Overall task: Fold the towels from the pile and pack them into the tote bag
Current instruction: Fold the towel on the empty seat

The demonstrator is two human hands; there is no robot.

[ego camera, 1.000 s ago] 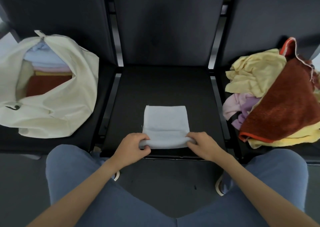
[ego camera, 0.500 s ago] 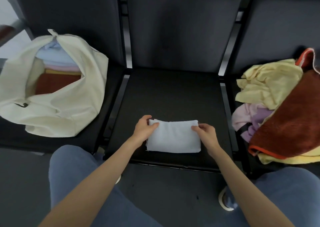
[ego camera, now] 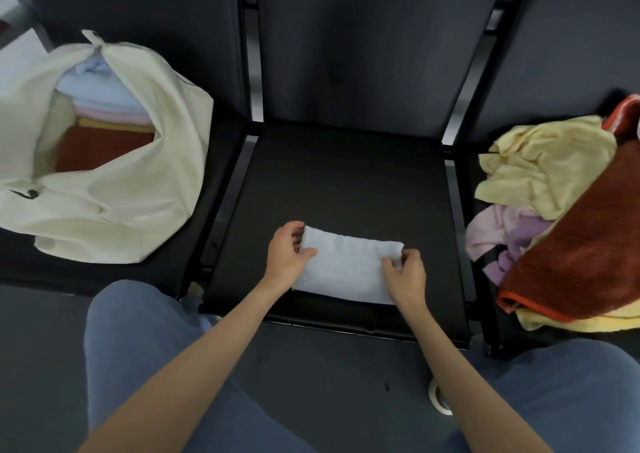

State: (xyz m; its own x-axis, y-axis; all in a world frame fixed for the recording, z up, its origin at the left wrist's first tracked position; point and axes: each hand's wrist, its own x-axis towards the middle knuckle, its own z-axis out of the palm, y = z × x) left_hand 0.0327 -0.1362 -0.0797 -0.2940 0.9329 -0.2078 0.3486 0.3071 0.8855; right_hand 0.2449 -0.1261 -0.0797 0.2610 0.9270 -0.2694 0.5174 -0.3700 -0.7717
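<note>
Small folded light-blue towel (ego camera: pixel 346 267) at 6 o'clock on the black middle seat (ego camera: pixel 346 182), left hand (ego camera: pixel 287 258) pinching its left end, right hand (ego camera: pixel 405 276) pinching its right end, cream cloth tote bag (ego camera: pixel 114 193) with folded towels at 9 o'clock, messy pile of yellow, purple and rust-red towels (ego camera: pixel 568 217) at 3 o'clock, blue trouser knees (ego camera: pixel 138 348) below

A pale blue-white folded towel (ego camera: pixel 348 269) lies on a black seat (ego camera: pixel 346 182); the cream tote bag (ego camera: pixel 114 203) shows light blue, pink, yellow and rust-red layers (all plain), beside a yellow, lilac and orange-edged rust pile (ego camera: pixel 568 217).
</note>
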